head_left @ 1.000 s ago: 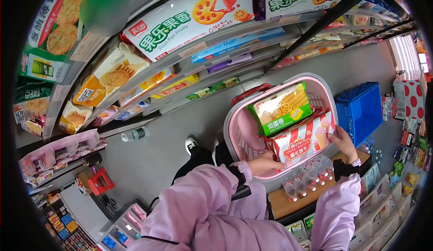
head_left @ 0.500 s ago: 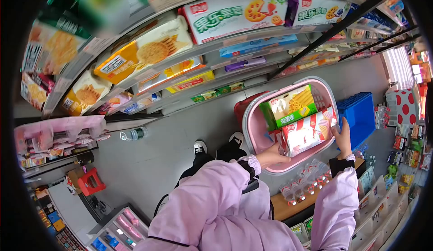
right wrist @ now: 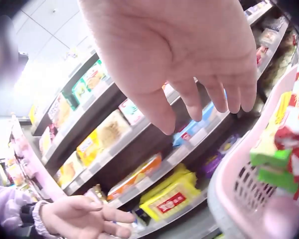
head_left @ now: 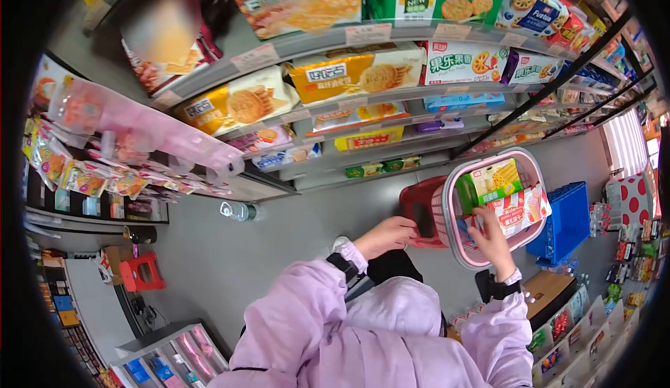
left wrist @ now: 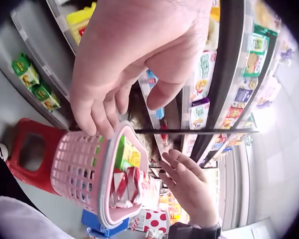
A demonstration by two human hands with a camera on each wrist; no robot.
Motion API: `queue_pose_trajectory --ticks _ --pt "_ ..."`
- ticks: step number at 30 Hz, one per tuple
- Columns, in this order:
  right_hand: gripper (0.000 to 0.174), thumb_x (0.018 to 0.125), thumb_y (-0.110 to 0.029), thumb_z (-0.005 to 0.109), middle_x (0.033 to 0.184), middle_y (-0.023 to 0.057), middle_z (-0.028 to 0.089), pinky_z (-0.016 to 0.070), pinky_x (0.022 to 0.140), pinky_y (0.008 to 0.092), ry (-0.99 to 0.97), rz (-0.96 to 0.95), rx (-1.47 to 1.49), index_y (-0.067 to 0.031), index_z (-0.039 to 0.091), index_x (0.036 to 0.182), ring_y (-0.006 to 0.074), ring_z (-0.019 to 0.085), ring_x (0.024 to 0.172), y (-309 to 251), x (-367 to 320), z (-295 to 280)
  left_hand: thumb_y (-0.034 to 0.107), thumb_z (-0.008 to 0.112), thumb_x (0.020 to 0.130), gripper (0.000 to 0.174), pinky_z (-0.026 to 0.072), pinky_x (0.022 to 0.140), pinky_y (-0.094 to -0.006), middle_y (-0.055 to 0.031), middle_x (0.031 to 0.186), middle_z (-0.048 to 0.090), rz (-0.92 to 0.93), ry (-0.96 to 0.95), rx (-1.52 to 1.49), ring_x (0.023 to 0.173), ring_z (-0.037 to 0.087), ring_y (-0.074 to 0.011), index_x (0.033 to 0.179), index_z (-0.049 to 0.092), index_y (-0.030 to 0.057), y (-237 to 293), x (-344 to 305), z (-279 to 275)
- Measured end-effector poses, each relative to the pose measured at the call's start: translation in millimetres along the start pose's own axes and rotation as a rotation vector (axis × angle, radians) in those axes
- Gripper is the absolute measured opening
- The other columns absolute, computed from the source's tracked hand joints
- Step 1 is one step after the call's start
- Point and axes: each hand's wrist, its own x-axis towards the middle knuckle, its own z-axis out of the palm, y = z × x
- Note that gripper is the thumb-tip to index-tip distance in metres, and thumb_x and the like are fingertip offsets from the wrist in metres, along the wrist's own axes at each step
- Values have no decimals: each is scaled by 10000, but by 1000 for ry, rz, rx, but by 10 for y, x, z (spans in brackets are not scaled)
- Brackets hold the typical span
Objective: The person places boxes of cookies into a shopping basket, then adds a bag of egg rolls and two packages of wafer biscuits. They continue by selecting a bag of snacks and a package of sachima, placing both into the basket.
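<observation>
A pink basket (head_left: pixel 457 245) with a grey rim holds a green pack of egg rolls (head_left: pixel 497 180) and a red-and-white pack of wafer biscuits (head_left: pixel 520 210). My right hand (head_left: pixel 493 240) is over the basket's near side in the head view, fingers loosely bent. In the right wrist view that hand (right wrist: pixel 184 59) holds nothing, its fingers hanging apart. Left of the basket, beside a red stool (head_left: pixel 419 210), is my left hand (head_left: pixel 386 236). It shows empty in the left wrist view, fingers slack.
Shelves of packaged biscuits (head_left: pixel 356 74) run along the far side. A blue crate (head_left: pixel 564 222) stands right of the basket. A clear plastic bottle (head_left: pixel 239 211) lies on the grey floor (head_left: pixel 209 262), and another red stool (head_left: pixel 143 273) stands at the left.
Both hands have let go of the wafer biscuits, which now lie in the basket with the egg rolls. My left hand has moved left, out of the basket; the view has swung left.
</observation>
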Motion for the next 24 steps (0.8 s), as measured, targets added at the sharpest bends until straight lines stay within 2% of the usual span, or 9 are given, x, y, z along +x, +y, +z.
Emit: queue_pose_trajectory --ticks 2,5,6,8,9,12,17,21,24 --pt "427 734 -92 622 1196 209 447 365 937 358 -51 -94 24 -25 477 1130 344 442 1130 -242 -44 268 218 527 873 392 447 847 -290 -104 1097 543 28 68 -52 976 551 -184 1199 427 25 -5 -307 -294" --pt "448 748 -116 624 1229 188 421 421 869 331 -181 7 281 -35 474 1163 314 454 1122 -563 -118 633 176 511 876 330 457 838 -298 -115 1089 542 26 207 -56 978 553 -194 1166 450 30 -79 -653 -725" --pt "461 742 -124 635 1240 175 414 460 798 300 -174 -119 83 -35 473 1164 304 449 1126 -514 -118 764 172 508 876 317 459 836 -303 -118 1090 541 34 230 -75 976 554 -197 1156 455 33 -157 -719 -907" --pt "463 744 -149 639 1250 177 409 462 811 303 -218 -27 170 -29 472 1160 299 439 1140 -478 -153 1040 165 497 875 306 455 840 -316 -125 1082 543 48 274 -130 978 550 -212 1151 448 42 -218 -890 -1153" --pt "461 757 -184 626 1247 196 412 412 900 347 -262 84 222 -13 471 1156 312 426 1153 -728 -156 986 172 505 870 317 453 836 -317 -121 1082 543 46 298 -153 976 550 -213 1154 443 46 -261 -957 -1245" --pt "465 763 -205 613 1213 200 440 371 934 378 -297 -35 143 3 470 1153 325 437 1133 -429 -182 1427 157 503 864 315 451 840 -342 -134 1082 537 41 352 -219 985 543 -241 1153 438 50 -463 -1054 -1570" --pt "479 761 -229 611 1161 214 476 388 912 367 -338 -74 100 17 478 1149 347 458 1089 -370 -25 1696 162 508 862 334 455 858 -388 -173 1112 524 35 382 -314 1004 543 -285 1157 428 28 -661 -1074 -1888" --pt "504 768 -270 611 1157 222 481 391 909 361 -415 114 124 19 471 1157 343 479 1069 -190 284 1911 174 526 853 373 460 847 -386 -193 1103 527 24 427 -316 999 548 -293 1170 426 5 -740 -887 -1941" --pt "512 757 -266 618 1139 225 496 395 907 360 -371 138 100 20 475 1156 344 485 1062 268 472 2331 164 534 843 379 464 818 -370 -183 1089 533 -36 487 -311 982 553 -283 1169 429 1 -861 -628 -2005"
